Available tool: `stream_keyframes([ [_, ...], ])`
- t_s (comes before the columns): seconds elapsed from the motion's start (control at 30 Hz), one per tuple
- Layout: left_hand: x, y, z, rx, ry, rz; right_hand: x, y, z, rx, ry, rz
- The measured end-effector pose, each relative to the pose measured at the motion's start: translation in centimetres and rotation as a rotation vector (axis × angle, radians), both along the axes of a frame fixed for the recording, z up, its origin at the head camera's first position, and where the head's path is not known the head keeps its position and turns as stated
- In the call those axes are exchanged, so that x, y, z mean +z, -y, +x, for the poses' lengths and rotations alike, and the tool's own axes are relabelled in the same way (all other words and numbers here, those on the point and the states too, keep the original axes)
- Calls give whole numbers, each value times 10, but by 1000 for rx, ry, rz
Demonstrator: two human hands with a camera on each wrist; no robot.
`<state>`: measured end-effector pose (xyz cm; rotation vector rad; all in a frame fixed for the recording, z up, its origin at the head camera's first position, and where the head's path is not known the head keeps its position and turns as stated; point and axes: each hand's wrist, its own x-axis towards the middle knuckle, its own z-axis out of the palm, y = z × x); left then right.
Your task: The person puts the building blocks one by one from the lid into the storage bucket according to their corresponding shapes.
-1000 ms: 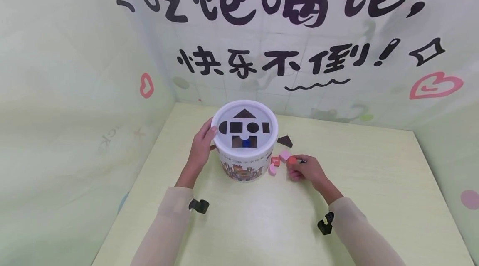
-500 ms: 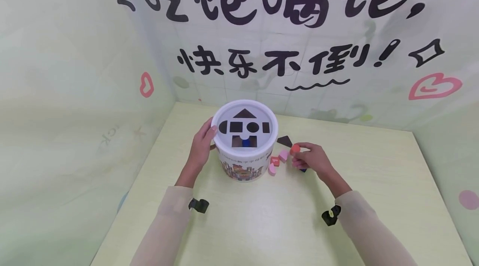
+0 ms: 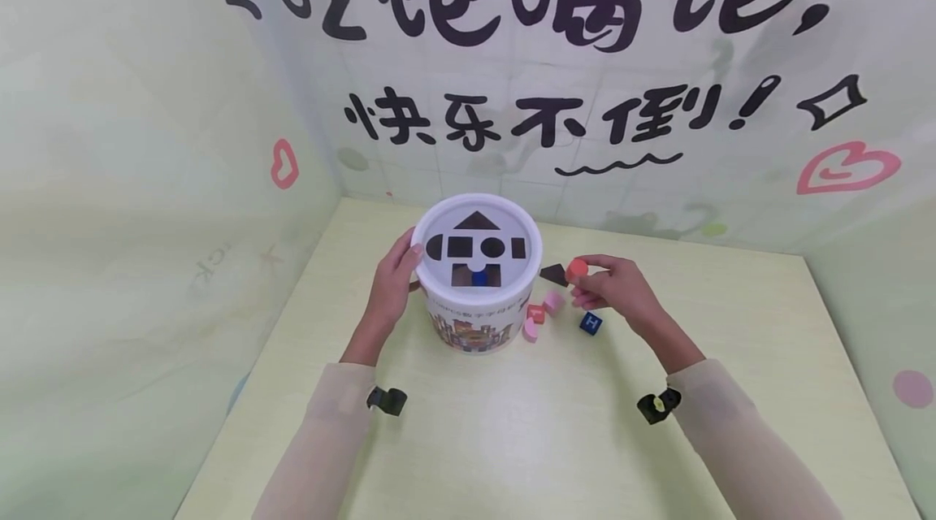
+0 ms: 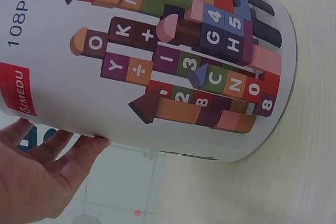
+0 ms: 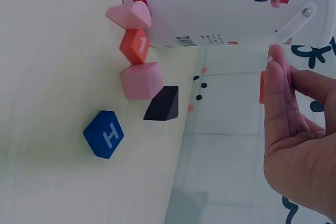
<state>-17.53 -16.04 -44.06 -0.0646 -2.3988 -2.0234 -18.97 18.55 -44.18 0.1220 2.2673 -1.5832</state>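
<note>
A white bucket [image 3: 475, 333] stands on the table, printed with pictures of stacked blocks. Its lid [image 3: 475, 201] has cut-out holes of several shapes, and something blue shows through the front one. My left hand [image 3: 392, 284] grips the bucket's left side, thumb at the rim and fingertips against the wall in the left wrist view. To the right of the bucket, my right hand [image 3: 616, 292] pinches a red round block [image 3: 576, 269] above the table. In the right wrist view that block is mostly hidden behind the fingers.
By the bucket's right side lie a dark wedge-like block [image 5: 164, 103], a pink block [image 5: 142, 81], a red block marked 1 [image 5: 135, 46] and a pink rounded block [image 5: 130, 15]. A blue block marked H [image 3: 591, 323] lies nearer me. Printed cloth walls [image 3: 468, 171] surround the table.
My right hand has lifted the red block and moved it away from me, uncovering the blue H block. My left hand stays on the bucket.
</note>
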Motion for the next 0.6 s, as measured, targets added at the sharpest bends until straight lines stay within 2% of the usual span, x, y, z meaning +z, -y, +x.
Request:
stream_keyframes([
  [0.03, 0, 0, 0, 1, 1, 0, 3, 0, 0, 6, -8, -3],
  [0.17, 15, -4, 7, -4, -4, -11, 13, 2, 0, 19, -29, -9],
  [0.6, 15, -4, 8, -4, 4, -10, 42, 13, -3, 46, -67, -38],
])
